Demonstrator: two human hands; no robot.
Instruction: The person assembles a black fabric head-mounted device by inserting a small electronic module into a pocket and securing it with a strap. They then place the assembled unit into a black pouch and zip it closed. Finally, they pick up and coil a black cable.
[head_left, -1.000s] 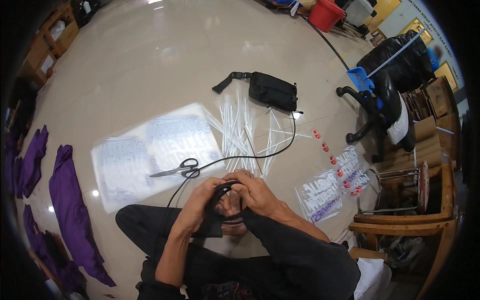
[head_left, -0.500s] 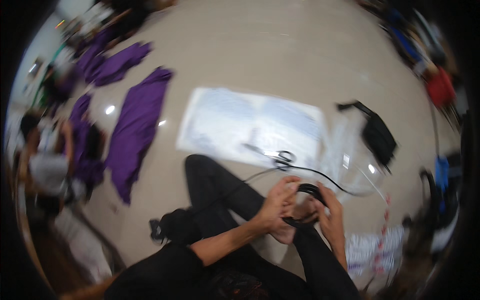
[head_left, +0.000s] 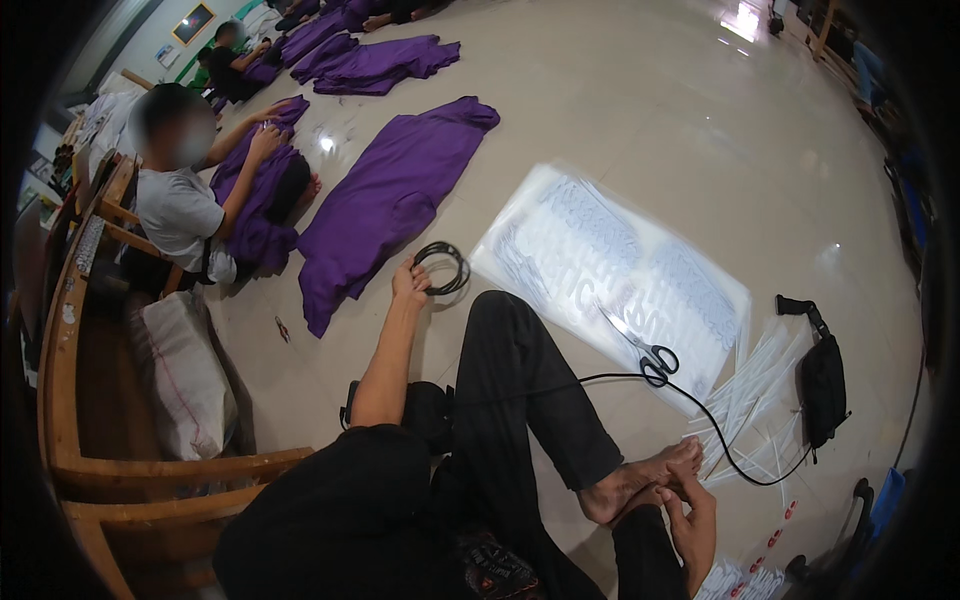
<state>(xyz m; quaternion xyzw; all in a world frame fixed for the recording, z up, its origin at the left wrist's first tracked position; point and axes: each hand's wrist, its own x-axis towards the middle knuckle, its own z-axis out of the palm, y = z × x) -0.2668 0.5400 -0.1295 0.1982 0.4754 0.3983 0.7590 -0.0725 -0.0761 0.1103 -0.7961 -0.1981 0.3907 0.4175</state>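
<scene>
My left hand (head_left: 408, 284) is raised out to the left beyond my knee, its fingers closed around a coil of black cable (head_left: 463, 268). Low on the right, my right hand (head_left: 692, 525) is beside my bare foot (head_left: 640, 480), thumb and fingers apart, with nothing visible in it. Black-handled scissors (head_left: 642, 349) lie on a flat clear plastic bag (head_left: 520, 215) of white pieces. A black cord (head_left: 700, 402) runs from near my leg past the scissors handles toward a black belt bag (head_left: 822, 390).
White strips (head_left: 755, 390) lie scattered between the plastic bag and the belt bag. Purple cloth (head_left: 400, 200) is spread on the floor ahead. At the left, a seated person (head_left: 185, 210) handles purple cloth behind a wooden frame (head_left: 65, 380) and a white sack (head_left: 180, 375).
Both hands were together at the coil by my foot. The left hand has carried it far to the left; the right hand has let go and is lower. My view has turned left.
</scene>
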